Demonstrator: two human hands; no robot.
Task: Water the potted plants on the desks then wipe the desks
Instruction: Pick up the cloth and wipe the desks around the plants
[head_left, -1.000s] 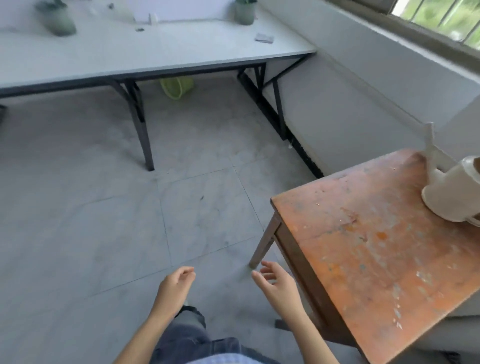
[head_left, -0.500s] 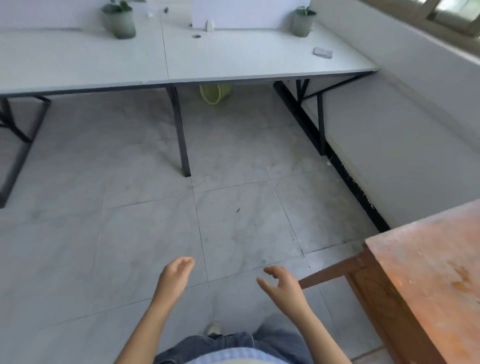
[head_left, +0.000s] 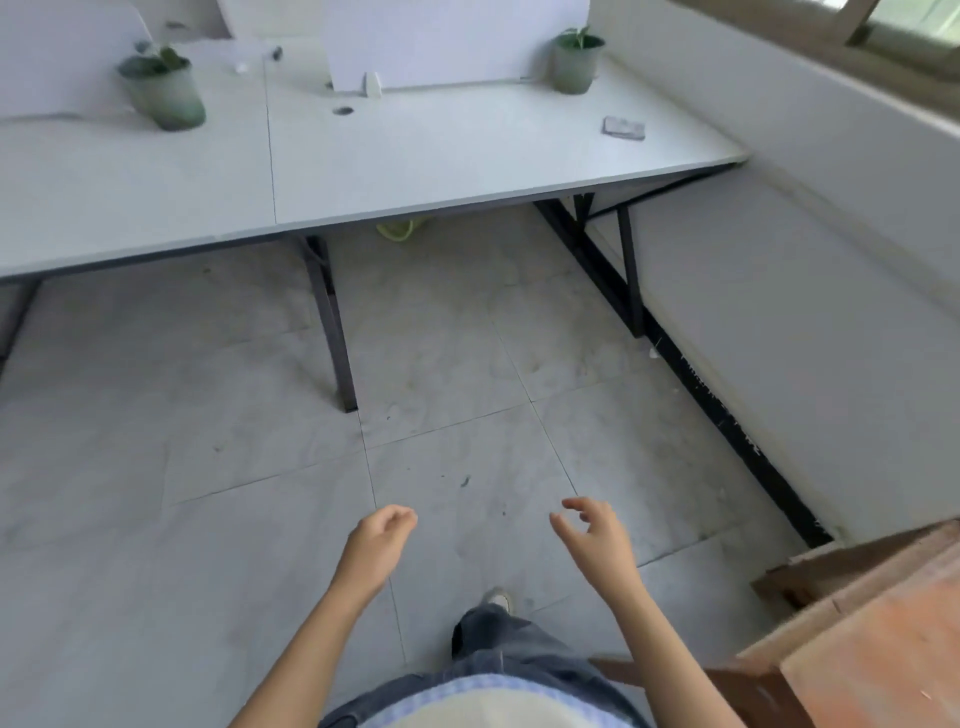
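Observation:
Two white desks (head_left: 415, 171) stand side by side ahead of me across the tiled floor. A green potted plant (head_left: 165, 93) sits on the left desk. A second potted plant (head_left: 575, 61) stands at the far right corner of the right desk. A small grey folded cloth (head_left: 623, 128) lies near that desk's right edge. My left hand (head_left: 379, 543) hangs over the floor with fingers loosely curled and nothing in it. My right hand (head_left: 597, 535) is beside it, fingers apart and empty. The watering can is out of view.
An orange-brown wooden table (head_left: 883, 649) juts in at the bottom right, close to my right arm. A white partition (head_left: 452, 41) stands on the desks. A yellow-green bin (head_left: 400, 228) sits under the right desk. A low white wall (head_left: 831, 260) runs along the right.
My view has swung left and forward, away from the wooden table and its white watering can, toward the white desks, which are closer. Both hands stay empty in front of me.

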